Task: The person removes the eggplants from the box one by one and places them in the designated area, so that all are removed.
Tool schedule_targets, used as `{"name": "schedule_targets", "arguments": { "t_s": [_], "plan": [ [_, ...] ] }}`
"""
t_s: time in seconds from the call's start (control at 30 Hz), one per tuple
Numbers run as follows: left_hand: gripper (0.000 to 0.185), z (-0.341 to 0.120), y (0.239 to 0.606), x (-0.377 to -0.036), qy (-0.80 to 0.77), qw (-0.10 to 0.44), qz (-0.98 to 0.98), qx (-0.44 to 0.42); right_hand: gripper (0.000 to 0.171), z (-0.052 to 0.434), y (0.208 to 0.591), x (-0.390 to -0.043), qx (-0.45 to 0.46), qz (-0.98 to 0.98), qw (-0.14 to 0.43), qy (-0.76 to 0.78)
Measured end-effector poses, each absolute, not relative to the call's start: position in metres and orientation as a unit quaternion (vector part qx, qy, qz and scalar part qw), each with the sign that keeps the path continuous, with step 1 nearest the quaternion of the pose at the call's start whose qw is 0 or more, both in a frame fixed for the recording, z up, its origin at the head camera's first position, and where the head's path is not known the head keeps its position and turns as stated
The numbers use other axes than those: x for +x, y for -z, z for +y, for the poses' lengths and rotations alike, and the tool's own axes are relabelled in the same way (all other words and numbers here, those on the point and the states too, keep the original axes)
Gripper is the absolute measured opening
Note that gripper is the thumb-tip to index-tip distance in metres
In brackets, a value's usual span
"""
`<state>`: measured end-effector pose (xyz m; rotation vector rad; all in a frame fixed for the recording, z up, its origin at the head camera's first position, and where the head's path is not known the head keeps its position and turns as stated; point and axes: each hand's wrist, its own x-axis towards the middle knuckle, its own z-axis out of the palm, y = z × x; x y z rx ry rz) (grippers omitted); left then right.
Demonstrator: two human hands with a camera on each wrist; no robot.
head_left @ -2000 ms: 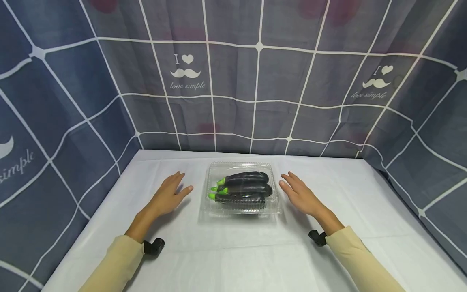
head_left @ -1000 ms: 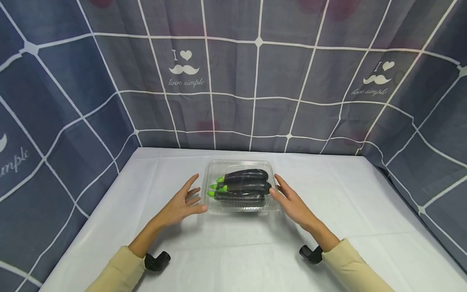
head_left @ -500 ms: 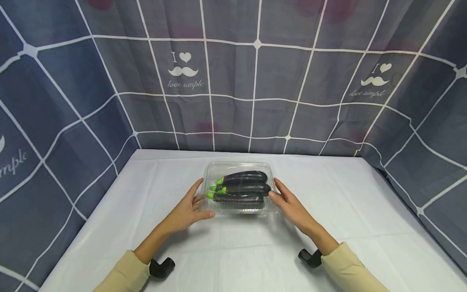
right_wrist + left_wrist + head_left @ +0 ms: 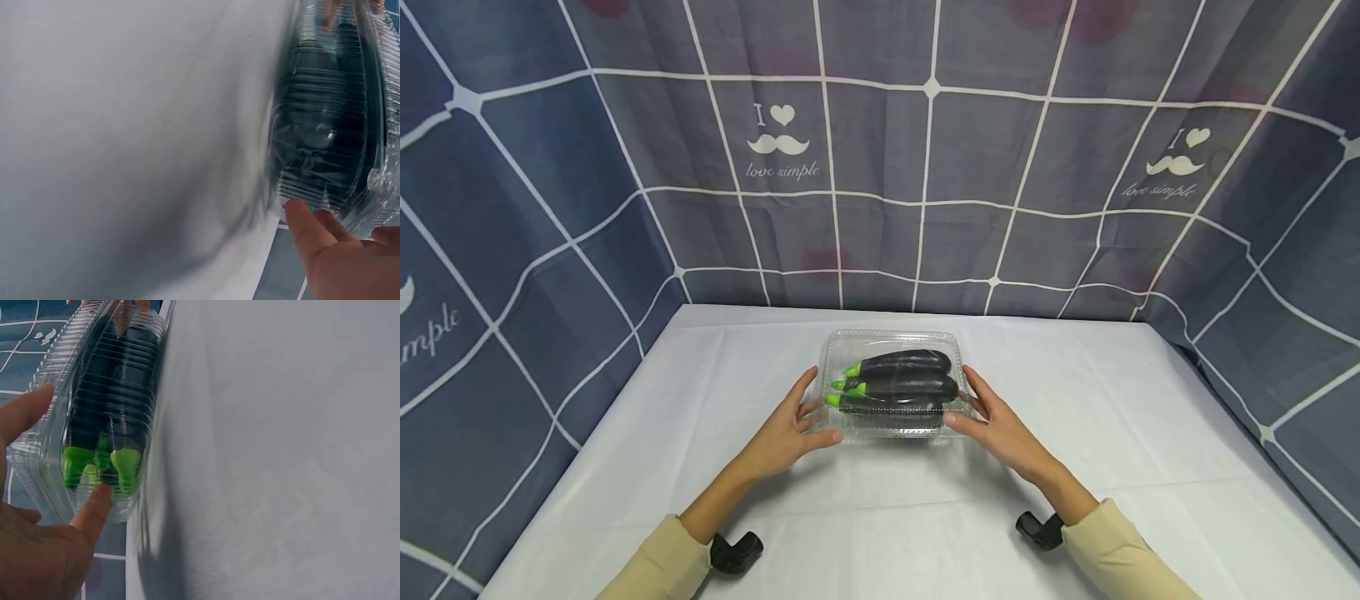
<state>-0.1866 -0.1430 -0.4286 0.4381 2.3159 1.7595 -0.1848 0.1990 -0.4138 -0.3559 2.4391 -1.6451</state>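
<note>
The box [image 4: 891, 385] sits mid-table on the white cloth [image 4: 880, 517], directly between my two hands, its long sides running left to right. My left hand [image 4: 790, 429] is against its left end and my right hand [image 4: 992, 421] against its right end.

The box is a clear, thin plastic clamshell with ribbed walls and a flat flanged rim, rounded at the corners. Inside lie three eggplants [image 4: 898, 383], long, glossy and dark purple, packed side by side with their bright green stem ends toward my left hand. The cloth is smooth and matte, with faint fold lines. A blue checked curtain [image 4: 925, 167] with white lines hangs behind and to both sides.

My left hand is spread, fingers straight; the thumb [image 4: 94, 506] presses the box's ribbed end near the green tips, and the fingers reach along the far edge. My right hand is likewise spread, its thumb [image 4: 306, 228] touching the lower corner of the plastic. Neither hand curls round the box.
</note>
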Motion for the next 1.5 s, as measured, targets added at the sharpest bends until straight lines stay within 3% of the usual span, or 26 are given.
{"name": "schedule_targets", "arguments": {
  "t_s": [0.2, 0.67, 1.5],
  "plan": [
    [0.104, -0.143, 0.431, -0.189, -0.597, 0.098, 0.782, 0.149, 0.101, 0.201, 0.414, -0.186, -0.132, 0.822, 0.095, 0.545],
    [0.107, -0.142, 0.433, -0.189, -0.604, 0.094, 0.776, 0.154, 0.108, 0.206, 0.421, -0.187, -0.175, 0.804, 0.102, 0.56],
    [0.096, -0.133, 0.437, -0.184, -0.595, 0.069, 0.784, 0.159, 0.095, 0.208, 0.421, -0.188, -0.22, 0.81, 0.115, 0.531]
  ]
}}
